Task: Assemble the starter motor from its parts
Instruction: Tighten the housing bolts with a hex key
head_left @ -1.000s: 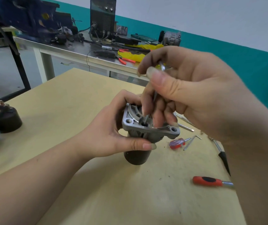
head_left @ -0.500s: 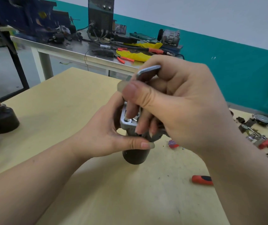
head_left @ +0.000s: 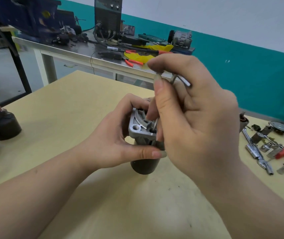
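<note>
I have the starter motor (head_left: 143,152) standing upright on the worktop (head_left: 86,104), dark cylindrical body down and the cast aluminium end housing (head_left: 137,128) on top. My left hand (head_left: 117,144) is wrapped around the housing from the near side, thumb laid across the front just under the flange, fingers curled round the back. My right hand (head_left: 189,109) pinches an L-shaped hex key (head_left: 181,80) between thumb and forefinger near its bend, with the long leg running down into a recess in the housing face; my own fingers hide the tip, so I cannot tell how well it is seated in a fastener.

What worries me from here:

- The key is held high up, far from the tip. If I turn with the tip only partly seated, I expect it to cam out and round the fastener head or skate across the soft aluminium.
- The motor stands on a narrow base, steadied only by my left hand. Sideways torque from the key could tip or twist it on the smooth worktop if that grip slackens.
- My left thumb lies close under the right hand's fingers, so a slip of the key could come down on it.
- A tilted key could start a bolt cross-threaded; I judge the shaft to lean slightly.

The solenoid (head_left: 2,124) sits well apart at the left edge, and sockets and a ratchet (head_left: 256,152) lie to the right, clear of the work.
</note>
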Action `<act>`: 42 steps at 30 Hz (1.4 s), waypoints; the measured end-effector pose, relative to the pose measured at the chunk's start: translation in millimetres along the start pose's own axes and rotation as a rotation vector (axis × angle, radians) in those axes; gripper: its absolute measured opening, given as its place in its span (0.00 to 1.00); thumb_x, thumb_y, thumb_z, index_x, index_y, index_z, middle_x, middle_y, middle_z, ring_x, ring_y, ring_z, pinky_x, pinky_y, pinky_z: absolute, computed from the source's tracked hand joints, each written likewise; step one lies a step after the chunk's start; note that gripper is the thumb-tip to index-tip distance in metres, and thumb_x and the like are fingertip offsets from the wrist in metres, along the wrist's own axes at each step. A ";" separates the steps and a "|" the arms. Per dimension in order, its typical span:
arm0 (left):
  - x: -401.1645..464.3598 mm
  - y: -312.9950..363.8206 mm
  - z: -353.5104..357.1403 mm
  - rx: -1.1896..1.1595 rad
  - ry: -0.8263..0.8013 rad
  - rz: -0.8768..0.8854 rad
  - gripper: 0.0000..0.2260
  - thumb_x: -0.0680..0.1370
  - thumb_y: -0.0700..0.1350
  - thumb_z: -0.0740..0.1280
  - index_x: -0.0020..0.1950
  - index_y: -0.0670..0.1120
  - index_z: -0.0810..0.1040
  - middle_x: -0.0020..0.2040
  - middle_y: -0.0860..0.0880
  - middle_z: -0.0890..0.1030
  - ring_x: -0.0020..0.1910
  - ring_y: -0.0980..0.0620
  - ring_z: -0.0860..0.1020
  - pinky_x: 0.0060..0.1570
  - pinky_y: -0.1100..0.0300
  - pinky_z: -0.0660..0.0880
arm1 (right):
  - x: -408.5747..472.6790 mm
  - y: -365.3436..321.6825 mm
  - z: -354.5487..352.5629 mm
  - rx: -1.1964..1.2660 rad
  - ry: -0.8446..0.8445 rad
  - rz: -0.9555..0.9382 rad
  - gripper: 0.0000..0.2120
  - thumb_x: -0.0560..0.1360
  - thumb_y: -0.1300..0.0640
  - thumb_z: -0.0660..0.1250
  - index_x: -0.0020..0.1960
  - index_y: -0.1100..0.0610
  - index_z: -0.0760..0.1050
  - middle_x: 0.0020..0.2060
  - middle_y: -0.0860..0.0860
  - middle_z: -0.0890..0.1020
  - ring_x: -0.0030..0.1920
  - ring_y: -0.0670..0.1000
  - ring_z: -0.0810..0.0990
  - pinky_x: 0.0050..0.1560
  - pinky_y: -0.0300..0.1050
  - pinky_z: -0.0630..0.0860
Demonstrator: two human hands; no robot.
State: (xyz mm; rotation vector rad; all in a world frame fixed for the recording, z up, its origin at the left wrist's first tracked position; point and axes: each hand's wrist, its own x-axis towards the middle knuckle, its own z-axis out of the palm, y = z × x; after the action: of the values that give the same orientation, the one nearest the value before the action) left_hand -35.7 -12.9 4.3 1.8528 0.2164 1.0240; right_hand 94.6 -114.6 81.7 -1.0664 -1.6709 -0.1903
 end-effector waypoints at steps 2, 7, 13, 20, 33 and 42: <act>-0.8 2.4 3.1 0.021 0.009 0.016 0.32 0.67 0.36 0.84 0.60 0.54 0.69 0.55 0.72 0.80 0.49 0.68 0.81 0.48 0.78 0.74 | -2.6 -4.6 5.9 -0.204 0.074 -0.051 0.13 0.81 0.67 0.64 0.64 0.61 0.79 0.31 0.52 0.80 0.31 0.50 0.80 0.33 0.48 0.75; -1.6 -1.2 2.9 0.035 0.034 0.022 0.31 0.67 0.39 0.84 0.62 0.52 0.71 0.55 0.68 0.81 0.49 0.66 0.82 0.48 0.76 0.75 | 2.6 -9.0 7.2 -0.211 0.014 0.054 0.14 0.83 0.63 0.63 0.66 0.56 0.79 0.29 0.46 0.78 0.30 0.50 0.78 0.32 0.46 0.74; 1.7 -1.7 -0.2 0.010 0.050 0.005 0.29 0.67 0.47 0.85 0.61 0.63 0.75 0.56 0.58 0.84 0.56 0.53 0.85 0.54 0.63 0.80 | 33.6 0.4 -26.9 0.477 -0.483 0.379 0.20 0.81 0.38 0.57 0.56 0.52 0.79 0.34 0.62 0.79 0.26 0.63 0.79 0.21 0.45 0.70; -0.2 2.4 -0.4 0.048 0.039 0.041 0.32 0.66 0.42 0.86 0.58 0.67 0.74 0.54 0.63 0.83 0.51 0.59 0.83 0.52 0.67 0.79 | 37.6 8.3 -24.1 0.486 -0.512 0.368 0.18 0.85 0.49 0.57 0.43 0.61 0.69 0.32 0.61 0.80 0.23 0.64 0.79 0.17 0.47 0.68; -6.2 0.0 7.5 0.058 0.077 0.049 0.35 0.68 0.45 0.85 0.68 0.51 0.68 0.59 0.50 0.80 0.57 0.46 0.82 0.56 0.59 0.81 | 20.2 -24.6 -1.8 0.050 -0.180 0.251 0.23 0.84 0.46 0.63 0.41 0.65 0.74 0.30 0.59 0.77 0.27 0.57 0.76 0.27 0.52 0.71; 4.2 -13.1 -11.0 -0.176 -0.151 -0.095 0.36 0.69 0.37 0.81 0.71 0.51 0.66 0.79 0.45 0.73 0.77 0.41 0.75 0.75 0.43 0.74 | 36.1 37.6 -67.3 -0.012 0.153 0.222 0.12 0.87 0.52 0.59 0.49 0.48 0.79 0.35 0.42 0.81 0.31 0.47 0.77 0.33 0.49 0.80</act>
State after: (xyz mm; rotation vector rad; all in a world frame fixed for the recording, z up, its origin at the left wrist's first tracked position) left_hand -37.5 3.5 -2.2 1.7332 0.1185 0.8084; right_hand 168.2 -113.4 124.4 -1.2068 -1.4053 -0.1333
